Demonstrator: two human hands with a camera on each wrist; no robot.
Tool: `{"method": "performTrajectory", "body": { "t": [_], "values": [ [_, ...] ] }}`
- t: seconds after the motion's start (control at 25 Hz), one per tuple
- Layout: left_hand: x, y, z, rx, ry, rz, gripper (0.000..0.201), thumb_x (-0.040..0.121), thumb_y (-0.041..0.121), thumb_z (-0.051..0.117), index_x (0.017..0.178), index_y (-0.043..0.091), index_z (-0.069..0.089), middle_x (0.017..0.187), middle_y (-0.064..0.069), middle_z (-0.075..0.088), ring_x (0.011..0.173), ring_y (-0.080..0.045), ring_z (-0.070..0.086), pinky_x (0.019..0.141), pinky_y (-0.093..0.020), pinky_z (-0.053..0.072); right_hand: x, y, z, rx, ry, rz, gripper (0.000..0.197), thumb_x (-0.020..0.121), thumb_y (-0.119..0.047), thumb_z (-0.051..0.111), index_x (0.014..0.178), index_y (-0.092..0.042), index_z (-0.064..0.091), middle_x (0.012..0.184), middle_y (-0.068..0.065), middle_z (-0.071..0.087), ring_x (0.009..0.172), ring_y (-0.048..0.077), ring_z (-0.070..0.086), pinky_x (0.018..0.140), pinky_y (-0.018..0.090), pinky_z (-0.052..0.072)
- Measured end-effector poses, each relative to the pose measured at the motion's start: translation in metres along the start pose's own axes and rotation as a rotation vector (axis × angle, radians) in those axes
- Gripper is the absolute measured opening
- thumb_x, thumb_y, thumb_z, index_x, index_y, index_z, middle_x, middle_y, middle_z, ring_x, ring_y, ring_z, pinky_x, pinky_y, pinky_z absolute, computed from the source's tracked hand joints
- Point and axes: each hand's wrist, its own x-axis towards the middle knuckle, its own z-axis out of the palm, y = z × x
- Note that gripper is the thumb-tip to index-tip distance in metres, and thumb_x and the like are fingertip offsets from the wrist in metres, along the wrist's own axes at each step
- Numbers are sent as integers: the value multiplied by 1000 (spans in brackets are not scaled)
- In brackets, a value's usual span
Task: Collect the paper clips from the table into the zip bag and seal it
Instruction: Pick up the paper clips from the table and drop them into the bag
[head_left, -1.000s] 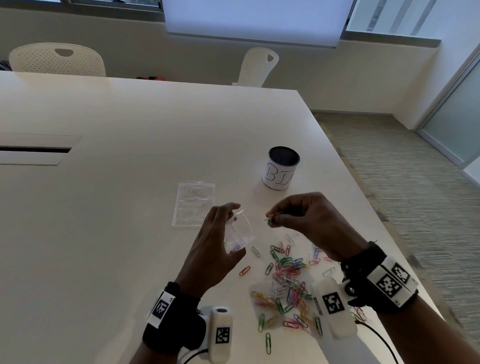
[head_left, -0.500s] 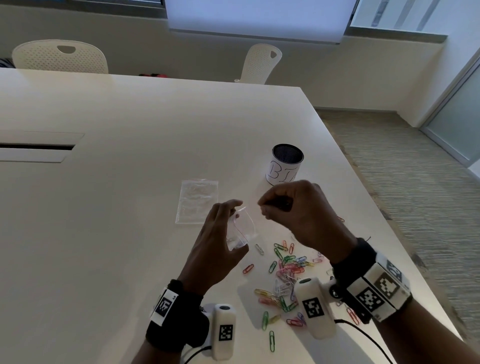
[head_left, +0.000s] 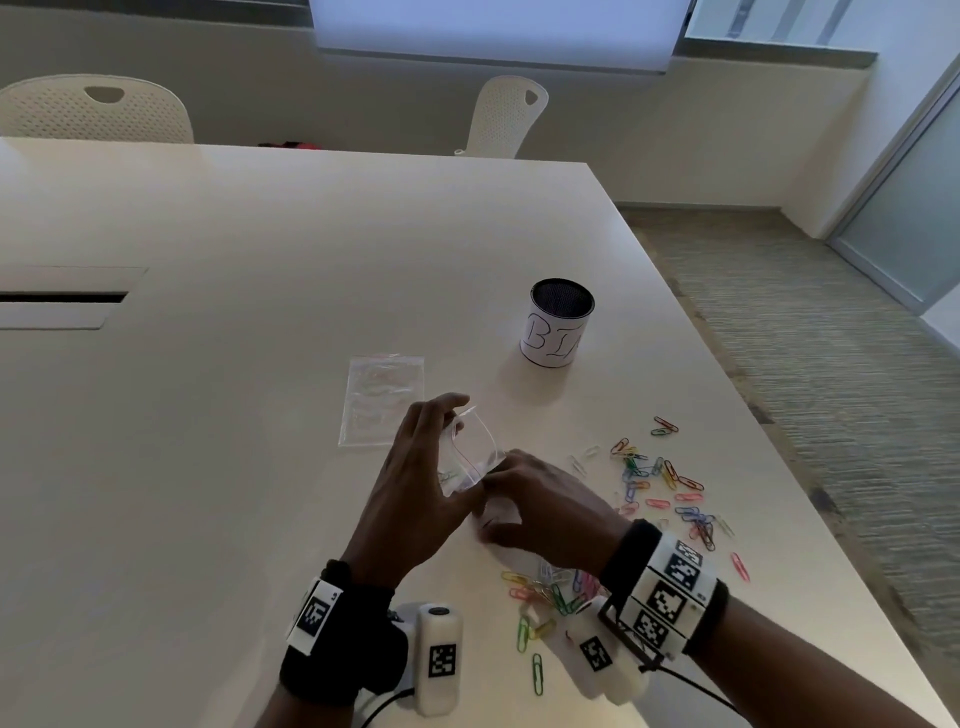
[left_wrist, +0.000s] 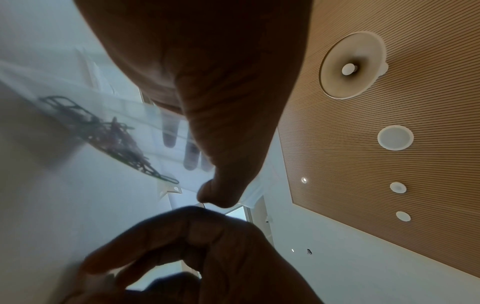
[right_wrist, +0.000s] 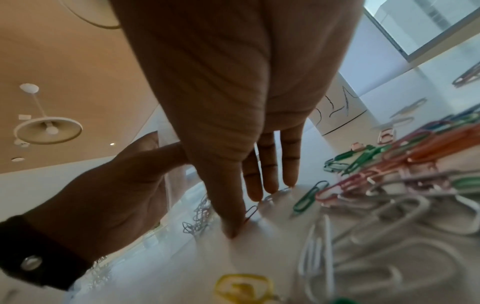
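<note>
My left hand grips a small clear zip bag just above the table, its mouth open and tilted up to the right. Several clips lie inside it. My right hand is down on the table right next to the bag, with its fingers straight and their tips touching loose paper clips. Its thumb tip presses the table beside a dark clip. Coloured paper clips lie scattered to the right, and more paper clips lie under my right wrist.
A second clear zip bag lies flat beyond my left hand. A white cup with handwriting and a dark mesh inside stands farther back on the right. The table edge runs close behind the scattered clips. Two white chairs stand at the far side.
My right hand has dropped from the bag's mouth, where it pinched a clip, down to the table beside the bag. The left hand still holds the bag.
</note>
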Motion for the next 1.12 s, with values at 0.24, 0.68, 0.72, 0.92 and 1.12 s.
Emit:
{"method": "performTrajectory", "body": {
  "t": [0.24,0.68,0.72,0.92,1.12],
  "values": [
    [-1,-2,2,22,3,-8,80,81,17,84,145,30,39,128,15,45,117,11,48,92,-13,45,-12,35,-15,-22,20,67,12,97,-19,67,106,-16,75,116,-2,67,97,9,65,90,26,60],
    [-2,-1,1,8,-11,-10,81,81,10,82,145,33,40,129,16,46,122,18,46,85,-5,41,-45,158,-67,-139,381,633,24,97,-9,63,117,-10,76,119,14,73,109,33,70,96,39,55],
    [-2,-1,1,7,-13,-9,81,81,10,82,146,33,40,129,15,46,122,19,45,84,-4,42,-44,156,-62,-138,374,613,24,98,-7,60,116,-9,77,120,15,72,110,34,69,97,42,55],
    [-2,2,0,27,-15,-8,78,81,11,81,145,30,41,129,12,47,118,25,42,81,4,38,-40,116,-45,-59,328,489,26,99,-2,56,112,-12,77,114,8,68,102,26,68,91,38,58],
    [-3,5,-1,47,-18,-1,78,81,12,82,145,29,41,128,10,48,116,22,44,81,4,37,-41,77,-34,52,170,353,26,102,-12,59,125,-17,72,125,0,64,106,16,64,96,33,56]
  ]
}}
